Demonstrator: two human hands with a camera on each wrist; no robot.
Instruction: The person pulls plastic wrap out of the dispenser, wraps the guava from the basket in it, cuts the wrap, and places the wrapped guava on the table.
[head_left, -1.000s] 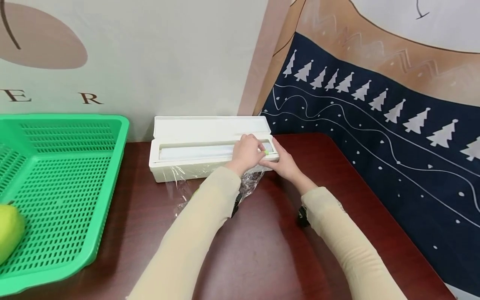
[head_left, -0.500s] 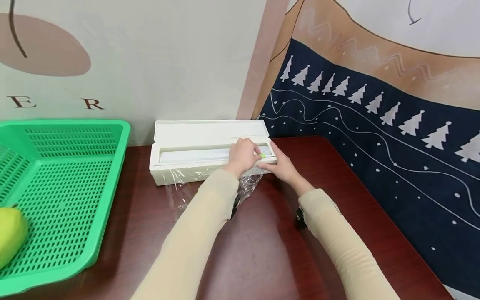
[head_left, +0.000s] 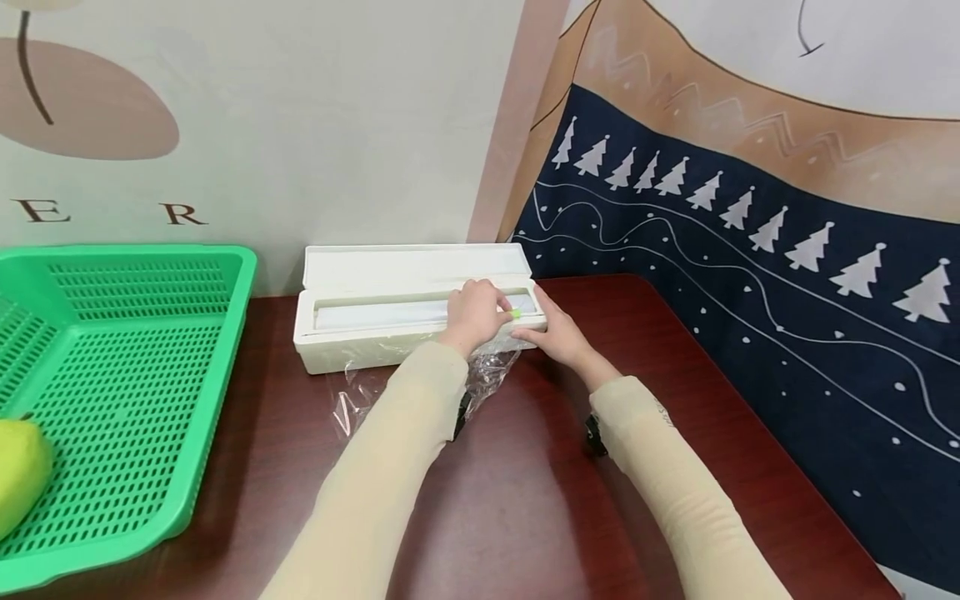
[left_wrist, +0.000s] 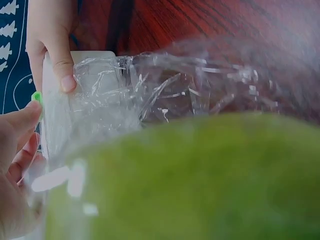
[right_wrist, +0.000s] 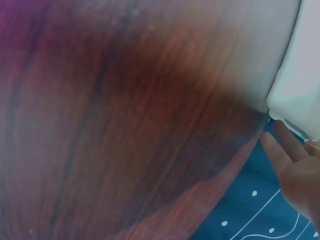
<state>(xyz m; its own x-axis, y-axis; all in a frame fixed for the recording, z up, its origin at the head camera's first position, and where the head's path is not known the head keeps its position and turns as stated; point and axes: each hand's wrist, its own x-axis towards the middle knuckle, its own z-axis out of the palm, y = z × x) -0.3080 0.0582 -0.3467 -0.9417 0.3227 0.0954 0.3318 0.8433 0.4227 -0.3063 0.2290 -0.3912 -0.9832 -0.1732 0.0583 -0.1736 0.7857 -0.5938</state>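
A long white cling film box [head_left: 352,354] stands at the back of the table, its lid [head_left: 412,265] swung up. My left hand [head_left: 474,312] pinches a small green slider [head_left: 516,314] on the box's front rim, near the right end. My right hand [head_left: 561,333] holds that right end, with the thumb [left_wrist: 64,77] on the front and the fingers round the end. Clear cling film [left_wrist: 175,85] hangs crumpled from the front. It lies over a large green, rounded thing [left_wrist: 200,175], close to the left wrist camera. In the head view the left sleeve hides that thing.
A green plastic basket [head_left: 187,467] with a yellow-green fruit [head_left: 21,475] stands at the left. Behind the box is a pale wall hanging [head_left: 360,125]; a dark blue patterned cloth [head_left: 750,333] hangs along the table's right edge. The dark red tabletop [head_left: 510,517] is glossy.
My left hand and the green slider have moved slightly left along the box's rim. The right hand stays on the box's right end. The head view has shifted a little.
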